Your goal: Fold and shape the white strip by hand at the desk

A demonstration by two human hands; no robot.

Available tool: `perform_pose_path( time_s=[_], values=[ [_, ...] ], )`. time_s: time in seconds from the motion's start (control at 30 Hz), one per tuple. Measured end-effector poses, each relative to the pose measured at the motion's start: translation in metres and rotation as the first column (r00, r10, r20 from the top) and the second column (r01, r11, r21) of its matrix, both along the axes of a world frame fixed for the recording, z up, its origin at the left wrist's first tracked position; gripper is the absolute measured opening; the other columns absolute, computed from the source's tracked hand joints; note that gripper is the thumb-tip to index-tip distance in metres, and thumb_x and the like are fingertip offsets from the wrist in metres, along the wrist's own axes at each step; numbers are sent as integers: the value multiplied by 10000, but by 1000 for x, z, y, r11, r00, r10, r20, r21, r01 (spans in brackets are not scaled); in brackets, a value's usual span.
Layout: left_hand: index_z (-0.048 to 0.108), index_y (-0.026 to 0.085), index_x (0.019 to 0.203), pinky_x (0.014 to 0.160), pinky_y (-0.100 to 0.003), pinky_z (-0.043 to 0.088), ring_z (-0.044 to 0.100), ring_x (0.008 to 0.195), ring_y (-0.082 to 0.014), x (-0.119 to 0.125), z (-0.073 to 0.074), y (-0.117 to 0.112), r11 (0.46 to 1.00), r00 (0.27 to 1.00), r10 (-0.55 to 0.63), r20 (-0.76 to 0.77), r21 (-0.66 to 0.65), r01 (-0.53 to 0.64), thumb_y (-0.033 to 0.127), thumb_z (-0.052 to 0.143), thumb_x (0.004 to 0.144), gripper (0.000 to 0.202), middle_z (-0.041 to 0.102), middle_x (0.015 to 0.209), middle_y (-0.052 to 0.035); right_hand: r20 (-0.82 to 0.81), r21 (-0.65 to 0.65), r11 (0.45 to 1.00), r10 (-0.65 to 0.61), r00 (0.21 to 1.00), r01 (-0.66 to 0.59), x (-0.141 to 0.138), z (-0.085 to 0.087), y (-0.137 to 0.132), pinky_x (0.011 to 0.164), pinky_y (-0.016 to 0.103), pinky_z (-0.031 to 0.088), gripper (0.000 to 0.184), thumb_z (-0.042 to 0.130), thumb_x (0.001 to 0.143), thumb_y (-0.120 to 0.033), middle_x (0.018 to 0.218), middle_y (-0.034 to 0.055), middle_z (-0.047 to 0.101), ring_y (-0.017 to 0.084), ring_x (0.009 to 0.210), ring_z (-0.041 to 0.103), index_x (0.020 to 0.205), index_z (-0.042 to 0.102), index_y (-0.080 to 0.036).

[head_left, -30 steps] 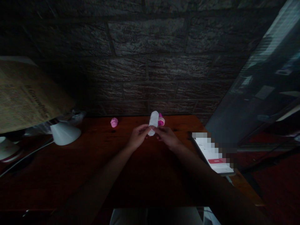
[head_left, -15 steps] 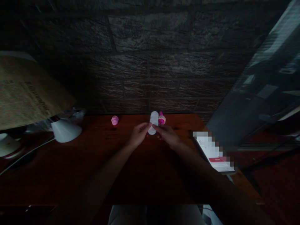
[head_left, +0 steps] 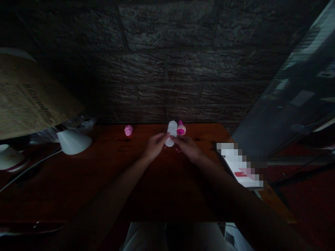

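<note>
Between my two hands is a small white oblong piece (head_left: 172,128), soft-looking and rounded at both ends, possibly a small sock. My left hand (head_left: 156,143) pinches its lower left side, thumb on top. From the right, my right hand (head_left: 187,146) grips the lower edge with its thumb on the face and its fingers partly hidden beneath. Just behind, to the right, lies a bright pink piece with a pale pink rim (head_left: 181,129). A crumpled light pink ball (head_left: 128,130) rests on the table farther left.
The wooden table (head_left: 104,188) meets a dark brick wall (head_left: 167,69). On the left are a paper bag (head_left: 34,94), a white lamp head (head_left: 74,141) with a cord, and a white cup (head_left: 10,157). A lit tablet-like screen (head_left: 240,167), partly pixelated, lies at the right.
The camera view has tilted slightly, so the table and everything on it sit a little higher in the picture. Both hands keep hold of the white piece in nearly the same pose.
</note>
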State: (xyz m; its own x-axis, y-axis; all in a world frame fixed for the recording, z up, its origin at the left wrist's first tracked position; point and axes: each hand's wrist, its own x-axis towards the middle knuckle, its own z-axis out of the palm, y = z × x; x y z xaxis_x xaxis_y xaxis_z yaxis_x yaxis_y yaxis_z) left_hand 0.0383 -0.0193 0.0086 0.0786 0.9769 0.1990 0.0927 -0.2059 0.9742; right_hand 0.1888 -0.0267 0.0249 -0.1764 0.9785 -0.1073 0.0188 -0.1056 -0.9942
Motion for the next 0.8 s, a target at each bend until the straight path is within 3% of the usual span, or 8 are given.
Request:
perform_pose_path(
  time_s=[0.37,0.8],
  values=[
    [665,167,718,510,-227,367,490,550,-113,-2,-2,2,1000,1000,15,9,-5,-14,498,637,774,336,579,614,14,12,27,999,32,999,-32,1,-3,1,473,214,365,245,678,816,-389,617,-11,580,81,509,479,736,663,-158],
    [684,165,751,551,-239,409,549,611,-141,-1,-1,0,1000,1000,8,-7,1,-8,538,627,794,380,618,650,-2,57,44,996,77,995,-80,2,-3,0,483,211,377,289,661,827,-446,653,-7,614,77,513,487,766,669,-164]
  ],
)
